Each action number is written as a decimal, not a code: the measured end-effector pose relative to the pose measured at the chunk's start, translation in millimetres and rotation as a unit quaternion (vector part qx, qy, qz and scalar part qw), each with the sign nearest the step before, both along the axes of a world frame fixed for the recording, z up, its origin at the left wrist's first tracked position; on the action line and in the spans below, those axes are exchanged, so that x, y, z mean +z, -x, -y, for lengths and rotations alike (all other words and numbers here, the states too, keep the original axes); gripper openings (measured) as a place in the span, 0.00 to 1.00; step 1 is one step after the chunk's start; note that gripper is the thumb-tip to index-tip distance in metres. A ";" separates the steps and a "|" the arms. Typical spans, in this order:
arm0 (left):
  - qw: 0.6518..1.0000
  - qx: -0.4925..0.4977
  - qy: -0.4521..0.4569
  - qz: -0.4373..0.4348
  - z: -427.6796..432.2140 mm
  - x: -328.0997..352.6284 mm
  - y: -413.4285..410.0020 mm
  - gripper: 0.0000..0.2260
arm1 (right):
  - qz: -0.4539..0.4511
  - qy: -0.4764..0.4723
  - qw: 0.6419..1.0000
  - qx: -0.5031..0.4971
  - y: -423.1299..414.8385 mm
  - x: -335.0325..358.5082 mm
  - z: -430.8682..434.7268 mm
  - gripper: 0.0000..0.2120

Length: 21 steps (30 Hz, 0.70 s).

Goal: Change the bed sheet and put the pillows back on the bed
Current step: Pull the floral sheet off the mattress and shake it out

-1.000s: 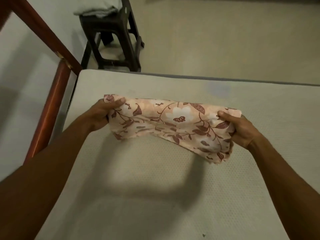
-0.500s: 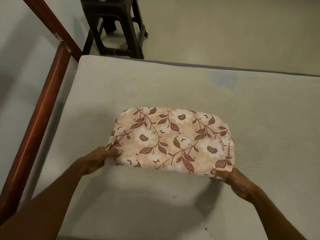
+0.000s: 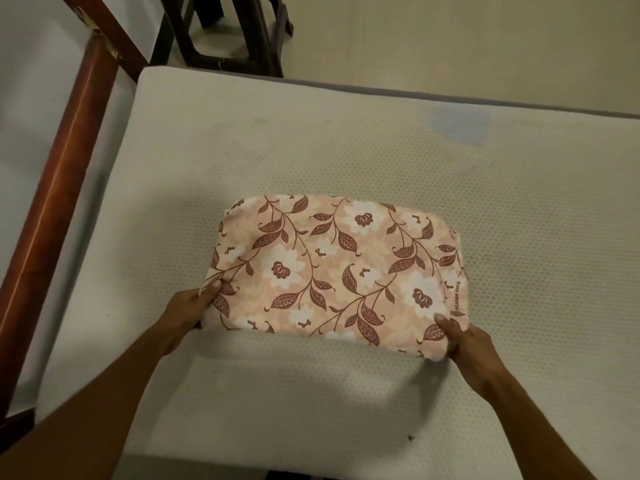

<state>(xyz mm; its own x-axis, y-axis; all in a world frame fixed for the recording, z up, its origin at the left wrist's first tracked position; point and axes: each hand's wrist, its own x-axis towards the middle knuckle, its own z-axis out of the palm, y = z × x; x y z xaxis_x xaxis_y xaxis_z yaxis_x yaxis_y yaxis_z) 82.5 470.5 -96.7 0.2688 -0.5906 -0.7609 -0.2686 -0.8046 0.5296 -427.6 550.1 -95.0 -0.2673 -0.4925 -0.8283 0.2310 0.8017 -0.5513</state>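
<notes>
A folded peach bed sheet (image 3: 337,268) with brown leaves and white flowers lies flat on the bare, pale dotted mattress (image 3: 502,209). My left hand (image 3: 188,311) pinches the sheet's near left corner. My right hand (image 3: 467,344) grips its near right corner, thumb on top of the cloth. The near edge is lifted slightly off the mattress and casts a shadow below it. No pillows are in view.
A reddish-brown wooden bed rail (image 3: 59,174) runs along the mattress's left side. Beyond the far left corner, a dark stool (image 3: 221,32) stands on the beige floor (image 3: 450,39). A faint blue patch (image 3: 460,124) marks the mattress at the far right.
The bunched sheet I held up in the air has come down onto the mattress as a flat folded bundle. My hands moved toward me to its near corners and stayed there.
</notes>
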 end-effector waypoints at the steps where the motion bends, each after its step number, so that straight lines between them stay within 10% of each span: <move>1: 1.000 -0.001 0.002 0.005 -1.2 -1.0 -2.1 0.15 | -0.013 -0.006 1.000 -0.009 1.4 -3.1 -2.8 0.14; 7: 0.988 0.023 0.027 0.150 -16.8 -16.0 -5.0 0.06 | -0.233 -0.071 0.969 -0.028 -0.4 -25.6 -13.7 0.16; 12: 0.900 -0.087 0.253 0.343 -6.3 -13.4 38.7 0.14 | -0.523 0.055 0.848 0.059 -39.3 -15.6 15.8 0.19; 16: 0.830 -0.359 0.338 0.259 18.6 -19.5 96.2 0.21 | -0.495 0.178 0.772 0.356 -107.2 -13.1 61.6 0.27; 21: 0.802 -0.453 0.267 0.283 82.9 -69.2 123.4 0.29 | -0.472 0.225 0.674 0.522 -160.1 -49.2 121.2 0.33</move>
<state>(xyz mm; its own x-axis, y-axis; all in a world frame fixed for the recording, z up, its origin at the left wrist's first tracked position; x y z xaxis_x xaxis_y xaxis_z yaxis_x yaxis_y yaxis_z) -40.9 387.6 -165.9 -0.2412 -0.9401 -0.2410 -0.9340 0.1573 0.3209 -267.5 428.8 -144.2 0.1158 -0.9648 -0.2360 -0.9535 -0.0414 -0.2986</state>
